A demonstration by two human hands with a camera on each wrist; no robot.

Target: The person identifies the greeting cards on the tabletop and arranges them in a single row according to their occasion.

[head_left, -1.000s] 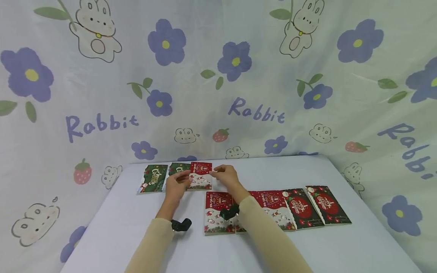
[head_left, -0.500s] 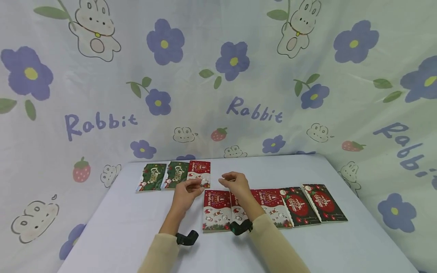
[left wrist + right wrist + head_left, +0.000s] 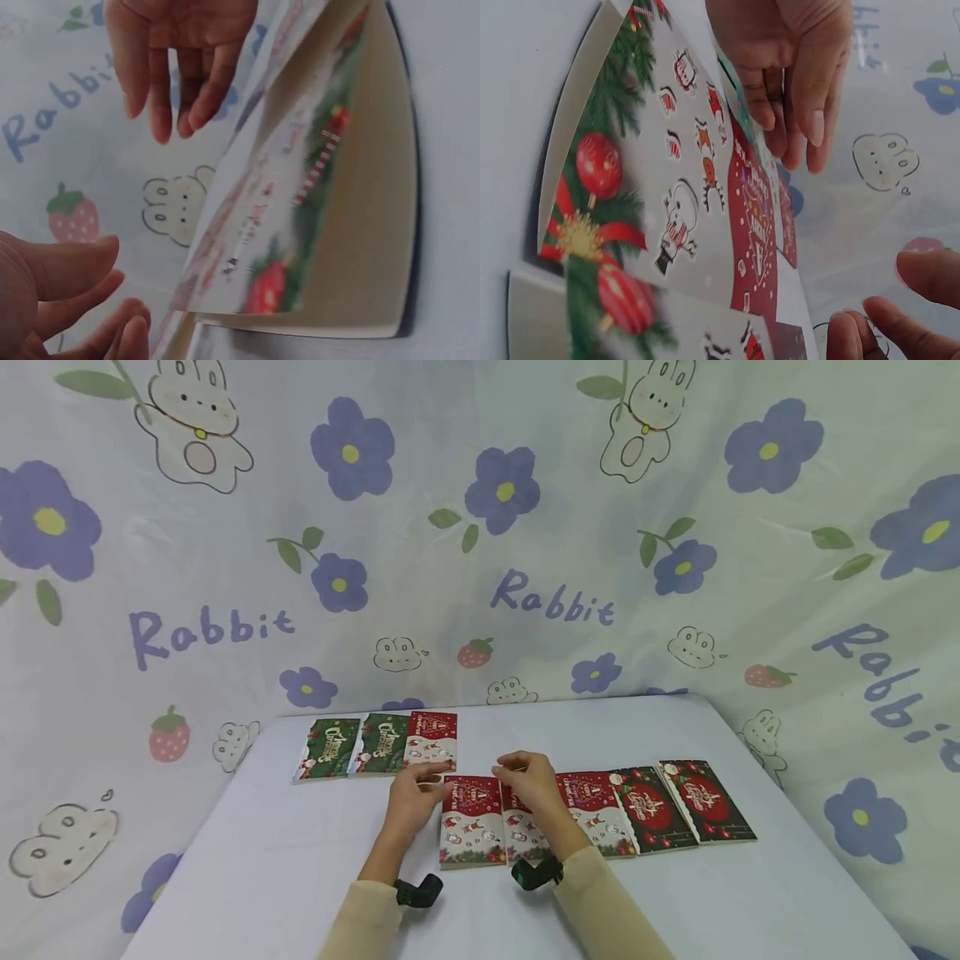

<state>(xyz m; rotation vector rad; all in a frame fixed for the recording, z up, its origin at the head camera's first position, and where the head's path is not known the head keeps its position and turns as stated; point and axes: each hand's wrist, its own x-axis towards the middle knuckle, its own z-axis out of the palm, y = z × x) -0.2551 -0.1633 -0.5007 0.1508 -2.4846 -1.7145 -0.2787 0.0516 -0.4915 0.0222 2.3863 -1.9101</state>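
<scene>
In the head view my left hand [image 3: 412,797] hovers at the upper left corner of the leftmost red-and-white Christmas booklet [image 3: 471,827], fingers loosely bent and holding nothing. My right hand [image 3: 534,785] hangs over the second red booklet [image 3: 523,839], partly hiding it; its fingers are relaxed and bare. Between the two hands there is a gap. The left wrist view has my left hand [image 3: 67,300] at the lower left, apart from the booklets. From the right wrist, my right hand [image 3: 892,322] shows at the lower right, also clear of them.
Rightward in the front row lie a third red booklet [image 3: 600,818] and two black-and-red booklets [image 3: 654,810]. The back row holds two green booklets [image 3: 384,743] and a red one [image 3: 431,742], side by side. A rabbit-print curtain [image 3: 480,543] hangs behind the white table [image 3: 247,877].
Both hands have left the sides of the back-row red booklet and drawn back toward the front row. That booklet stays lying beside the green ones. The head view has shifted slightly.
</scene>
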